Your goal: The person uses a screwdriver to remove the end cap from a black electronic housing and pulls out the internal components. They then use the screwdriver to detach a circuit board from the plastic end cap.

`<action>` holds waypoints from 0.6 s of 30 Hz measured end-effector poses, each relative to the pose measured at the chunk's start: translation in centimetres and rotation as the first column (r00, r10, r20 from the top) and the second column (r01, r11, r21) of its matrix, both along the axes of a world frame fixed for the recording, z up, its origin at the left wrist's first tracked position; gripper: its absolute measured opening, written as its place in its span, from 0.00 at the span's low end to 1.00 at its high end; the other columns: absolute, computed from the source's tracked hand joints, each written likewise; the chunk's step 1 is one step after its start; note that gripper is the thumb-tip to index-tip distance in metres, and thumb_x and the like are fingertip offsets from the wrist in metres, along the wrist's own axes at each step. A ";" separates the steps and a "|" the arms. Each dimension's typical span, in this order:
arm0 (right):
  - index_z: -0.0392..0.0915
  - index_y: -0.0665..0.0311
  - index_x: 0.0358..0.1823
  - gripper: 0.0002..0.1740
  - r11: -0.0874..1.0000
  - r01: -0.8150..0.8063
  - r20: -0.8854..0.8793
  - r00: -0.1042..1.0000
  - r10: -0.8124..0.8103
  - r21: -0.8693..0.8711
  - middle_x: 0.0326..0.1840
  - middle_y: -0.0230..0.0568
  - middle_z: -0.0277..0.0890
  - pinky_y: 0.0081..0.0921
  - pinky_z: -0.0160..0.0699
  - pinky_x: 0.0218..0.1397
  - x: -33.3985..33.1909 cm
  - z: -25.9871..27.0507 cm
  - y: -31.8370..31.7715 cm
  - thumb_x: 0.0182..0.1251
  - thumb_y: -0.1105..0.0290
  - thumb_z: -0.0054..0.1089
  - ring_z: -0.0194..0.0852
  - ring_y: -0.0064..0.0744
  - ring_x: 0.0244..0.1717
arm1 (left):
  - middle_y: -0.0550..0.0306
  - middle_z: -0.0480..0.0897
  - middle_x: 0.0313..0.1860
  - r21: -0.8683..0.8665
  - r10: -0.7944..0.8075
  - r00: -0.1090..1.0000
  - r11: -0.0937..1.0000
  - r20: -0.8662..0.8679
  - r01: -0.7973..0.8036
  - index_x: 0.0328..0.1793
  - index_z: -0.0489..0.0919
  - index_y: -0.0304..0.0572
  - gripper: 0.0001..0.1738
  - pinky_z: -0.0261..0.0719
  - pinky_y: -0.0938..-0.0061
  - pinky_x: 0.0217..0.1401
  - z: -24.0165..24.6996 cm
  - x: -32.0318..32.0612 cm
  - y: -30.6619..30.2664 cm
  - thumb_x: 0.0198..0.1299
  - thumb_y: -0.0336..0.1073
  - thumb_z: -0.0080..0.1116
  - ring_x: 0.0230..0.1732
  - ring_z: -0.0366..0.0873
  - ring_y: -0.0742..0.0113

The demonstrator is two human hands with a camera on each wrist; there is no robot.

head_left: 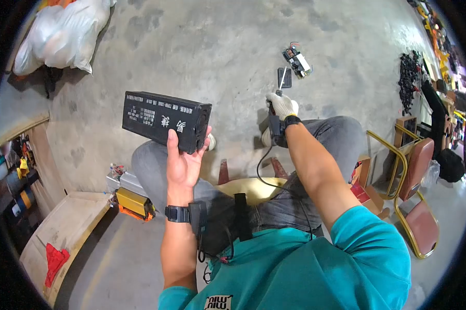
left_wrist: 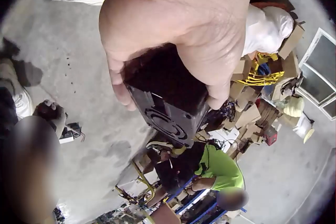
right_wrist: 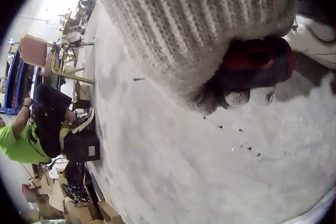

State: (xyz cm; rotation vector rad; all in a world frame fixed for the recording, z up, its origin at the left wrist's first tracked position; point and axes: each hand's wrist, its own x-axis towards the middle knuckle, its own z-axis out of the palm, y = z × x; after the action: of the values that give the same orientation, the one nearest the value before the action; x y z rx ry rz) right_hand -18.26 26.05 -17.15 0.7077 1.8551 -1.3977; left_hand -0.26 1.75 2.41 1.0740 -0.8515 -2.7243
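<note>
My bare left hand grips a long black box from below, thumb on the near face and fingers on the far side. White printed characters cover its side. In the left wrist view, a round fan grille shows on its end. My right hand, in a white knitted glove, holds a screwdriver whose metal shaft points away from me. The right wrist view shows its dark red and black handle inside the curled fingers. A small black rectangular piece lies on the floor just beyond the shaft.
A circuit board with wires lies on the floor ahead. Small screws are scattered on the concrete. White bags stand at the far left, a gold-framed chair at the right. Another person in a bright green shirt sits nearby.
</note>
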 end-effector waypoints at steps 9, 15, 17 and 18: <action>0.79 0.66 0.41 0.13 0.963 0.096 -0.068 0.991 -0.117 -0.251 0.28 0.34 0.77 0.23 0.80 0.28 2.4 5.9 0.5 0.62 0.64 0.66 0.75 0.26 0.21 | 0.46 0.81 0.62 -0.002 -0.045 0.998 0.999 -0.034 0.045 0.68 0.75 0.36 0.38 0.84 0.63 0.54 -1.7 0.3 -1.0 0.70 0.64 0.53 0.63 0.79 0.49; 0.76 0.67 0.52 0.20 0.864 -0.111 -0.218 0.976 0.002 -0.492 0.36 0.35 0.77 0.24 0.82 0.31 6.6 18.3 -4.2 0.65 0.63 0.66 0.75 0.22 0.28 | 0.48 0.85 0.55 0.030 -0.127 0.992 0.991 -0.023 0.128 0.63 0.78 0.37 0.37 0.83 0.66 0.46 -2.0 0.6 -1.6 0.68 0.65 0.53 0.54 0.84 0.50; 0.73 0.64 0.55 0.23 0.845 -0.236 -0.295 0.950 0.097 -0.480 0.39 0.36 0.78 0.21 0.80 0.31 7.9 20.4 -5.4 0.70 0.56 0.65 0.74 0.20 0.28 | 0.49 0.85 0.55 0.016 -0.179 0.983 0.984 -0.048 0.180 0.64 0.79 0.37 0.37 0.83 0.67 0.45 -2.0 0.9 -1.9 0.68 0.65 0.53 0.53 0.84 0.51; 0.73 0.64 0.55 0.23 0.845 -0.236 -0.307 0.947 0.091 -0.479 0.39 0.36 0.78 0.21 0.80 0.31 8.4 21.1 -5.8 0.70 0.56 0.65 0.74 0.20 0.28 | 0.49 0.85 0.54 0.008 -0.222 0.973 0.975 -0.062 0.223 0.64 0.79 0.38 0.36 0.82 0.67 0.44 -2.0 1.1 -1.8 0.68 0.65 0.52 0.52 0.85 0.51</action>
State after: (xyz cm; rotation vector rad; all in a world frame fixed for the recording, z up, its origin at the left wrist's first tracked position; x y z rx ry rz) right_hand -9.83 20.22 3.94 0.0814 1.5768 -1.8362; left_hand 0.85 -0.09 0.45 0.9455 -0.9995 -2.9320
